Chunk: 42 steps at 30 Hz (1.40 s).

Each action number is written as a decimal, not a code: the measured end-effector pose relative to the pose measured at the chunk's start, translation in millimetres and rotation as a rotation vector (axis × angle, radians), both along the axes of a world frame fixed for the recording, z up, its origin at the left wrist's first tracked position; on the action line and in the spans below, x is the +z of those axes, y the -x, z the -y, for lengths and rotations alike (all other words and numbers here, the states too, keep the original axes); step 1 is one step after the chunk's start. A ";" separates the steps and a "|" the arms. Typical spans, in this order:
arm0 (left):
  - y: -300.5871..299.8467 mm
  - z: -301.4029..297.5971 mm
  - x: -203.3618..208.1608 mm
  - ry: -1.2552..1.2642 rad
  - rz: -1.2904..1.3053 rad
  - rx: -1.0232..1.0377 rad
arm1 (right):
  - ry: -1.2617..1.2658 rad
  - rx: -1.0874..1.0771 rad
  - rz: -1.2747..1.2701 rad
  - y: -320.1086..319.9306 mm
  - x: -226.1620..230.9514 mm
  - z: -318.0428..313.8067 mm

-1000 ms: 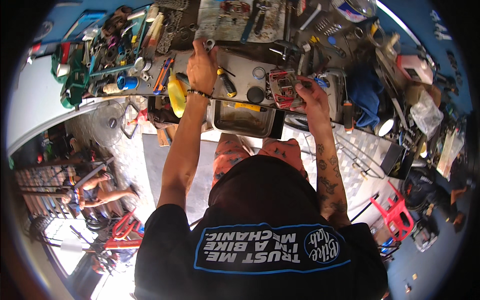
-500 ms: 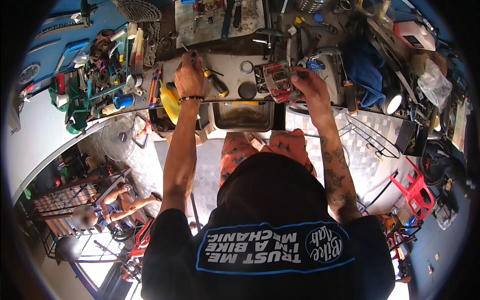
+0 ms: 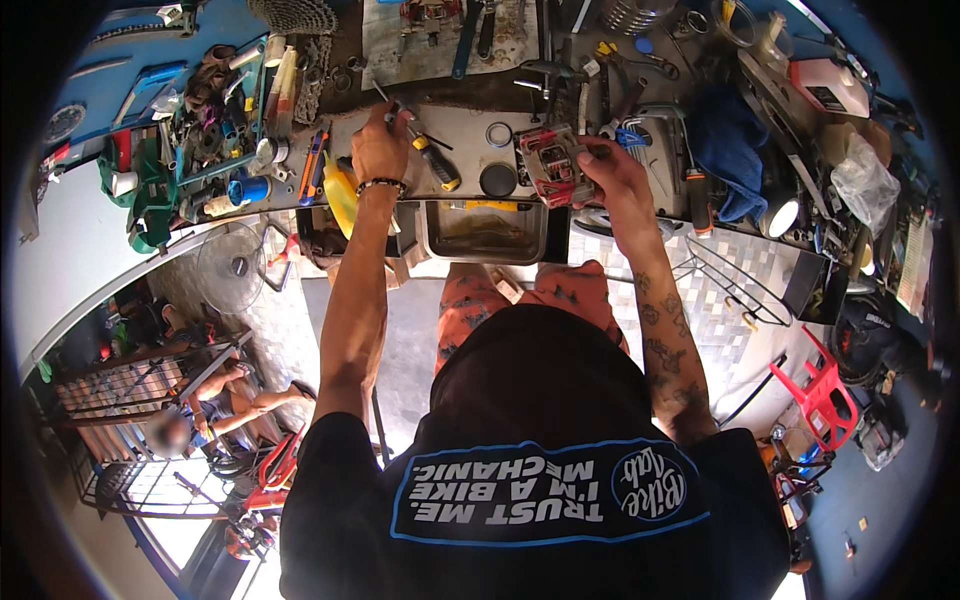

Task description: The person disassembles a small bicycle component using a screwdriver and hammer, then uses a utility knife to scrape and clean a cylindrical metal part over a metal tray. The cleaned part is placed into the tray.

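My right hand [image 3: 617, 178] is closed on a red and grey bicycle pedal [image 3: 553, 165], held over the bench near its front edge. The pedal's open cage faces up. My left hand [image 3: 378, 150] is closed around a thin metal tool [image 3: 381, 91] whose slim tip pokes out past the fingers; its kind I cannot make out. Just right of that hand lies a screwdriver with a yellow and black handle [image 3: 440, 168]. Between the hands sit a metal ring [image 3: 499, 133] and a round dark disc [image 3: 497, 179]. Another red pedal [image 3: 430, 14] rests on a stained cloth [image 3: 400, 60] at the far side.
Below the bench edge, an open drawer holds a metal tray [image 3: 487, 255]. A yellow bottle [image 3: 340, 195] and a utility knife [image 3: 313, 165] lie left of my left hand. Hex keys [image 3: 632, 135] and a blue rag [image 3: 730, 150] are at the right. Another person sits at lower left.
The pedal in my right hand has tilted so more of its cage shows. My left hand has shifted slightly, and the thin tool's tip has turned a little.
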State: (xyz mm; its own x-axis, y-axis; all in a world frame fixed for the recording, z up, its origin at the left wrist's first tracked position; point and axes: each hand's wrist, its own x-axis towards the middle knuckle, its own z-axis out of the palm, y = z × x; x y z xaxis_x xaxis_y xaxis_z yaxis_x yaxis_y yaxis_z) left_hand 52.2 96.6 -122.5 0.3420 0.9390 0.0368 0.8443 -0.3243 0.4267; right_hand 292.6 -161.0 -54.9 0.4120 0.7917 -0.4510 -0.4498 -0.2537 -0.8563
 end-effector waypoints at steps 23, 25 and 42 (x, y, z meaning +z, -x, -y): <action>4.1 152.5 75.7 1.213 1.391 0.183 | -0.123 0.376 0.367 56.5 25.3 -46.5; 17.3 146.3 71.5 1.245 1.424 0.193 | -0.088 0.416 0.422 60.1 27.9 -49.5; 93.1 121.1 66.4 0.963 1.465 0.367 | -0.150 0.367 0.304 18.0 30.9 -83.9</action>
State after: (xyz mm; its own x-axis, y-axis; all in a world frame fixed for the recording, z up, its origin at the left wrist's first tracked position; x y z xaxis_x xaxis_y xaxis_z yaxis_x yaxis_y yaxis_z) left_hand -40.8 -24.5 -56.2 0.3265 0.8238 -0.4635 -0.3942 0.5643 0.7254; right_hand 274.5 -77.1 -24.0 0.1897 0.9561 -0.2235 -0.0782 -0.2122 -0.9741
